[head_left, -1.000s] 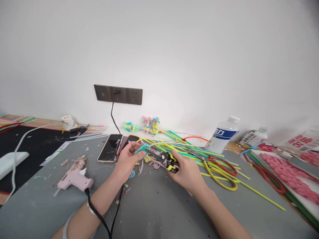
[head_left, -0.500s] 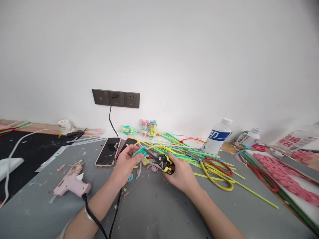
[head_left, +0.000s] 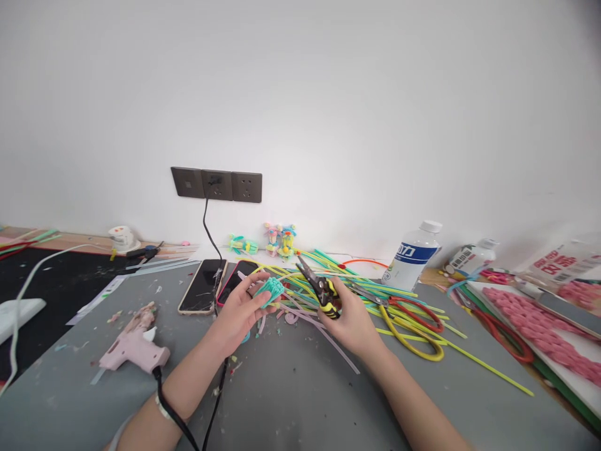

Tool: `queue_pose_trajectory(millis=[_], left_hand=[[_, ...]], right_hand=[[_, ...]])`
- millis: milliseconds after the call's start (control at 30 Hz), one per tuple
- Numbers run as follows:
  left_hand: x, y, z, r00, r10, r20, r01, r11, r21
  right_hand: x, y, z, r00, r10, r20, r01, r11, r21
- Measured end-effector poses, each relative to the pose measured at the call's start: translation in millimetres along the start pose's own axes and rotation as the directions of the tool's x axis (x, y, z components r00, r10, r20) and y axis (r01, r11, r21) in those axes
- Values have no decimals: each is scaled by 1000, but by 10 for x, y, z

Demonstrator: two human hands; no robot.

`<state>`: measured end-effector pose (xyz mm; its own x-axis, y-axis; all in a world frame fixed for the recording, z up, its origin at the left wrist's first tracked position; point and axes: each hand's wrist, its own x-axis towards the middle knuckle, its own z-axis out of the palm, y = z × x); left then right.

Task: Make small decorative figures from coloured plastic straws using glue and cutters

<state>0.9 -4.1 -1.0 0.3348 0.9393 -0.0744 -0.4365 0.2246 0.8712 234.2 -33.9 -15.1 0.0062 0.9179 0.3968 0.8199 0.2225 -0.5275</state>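
Note:
My left hand [head_left: 241,311] is closed around a turquoise bundle of short pipe-cleaner-like pieces [head_left: 271,292], its cut-looking ends facing right. In my right hand [head_left: 350,318] are black-and-yellow pliers [head_left: 322,290], jaws pointing up and to the left, apart from the bundle. Behind and to the right lies a spread of yellow and turquoise fuzzy stems [head_left: 338,266]. A lilac strip [head_left: 335,343] runs across the table below the pliers. Scissors with red and yellow handles [head_left: 416,332] rest on the stems beside my right hand.
A pink glue gun [head_left: 136,347] with a black cord lies at the left, near my left forearm. Behind my left hand is a phone [head_left: 203,288]. Small fuzzy figures [head_left: 280,241] stand by the wall. A white-capped bottle [head_left: 413,257] stands at the right.
The pliers have come away from the turquoise bundle, moving right and tilting upward. My left hand has turned the bundle so its ends show. The lilac strip now lies extended across the table.

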Motion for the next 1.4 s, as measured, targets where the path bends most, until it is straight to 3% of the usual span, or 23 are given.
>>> queue_pose_trajectory(millis=[267,467,767,967,1200,1400], left_hand=[[16,-2,-10,999,39,-25,-40,999,-34],[6,55,21,1000,-9,-25,7,996,-89],[17,37,4,999,44,-6,-44,992,-121],[1,69,25,1000,1,-22,-3,995,-99],[2,42,-1,997,4,74,6,991,-137],[-20,80,40,992,-35,121,58,979,-194]], right_hand=[[-55,-54,83,996,-45,81,47,999,-19],[-52,-68,78,996,-27,86,29,999,-25],[-67,-61,78,997,-46,56,48,999,-21],[-63,-77,67,998,-46,40,47,999,-21],[-54,-75,56,999,9,44,-9,1000,2],[-64,-77,54,999,-35,24,35,999,10]])
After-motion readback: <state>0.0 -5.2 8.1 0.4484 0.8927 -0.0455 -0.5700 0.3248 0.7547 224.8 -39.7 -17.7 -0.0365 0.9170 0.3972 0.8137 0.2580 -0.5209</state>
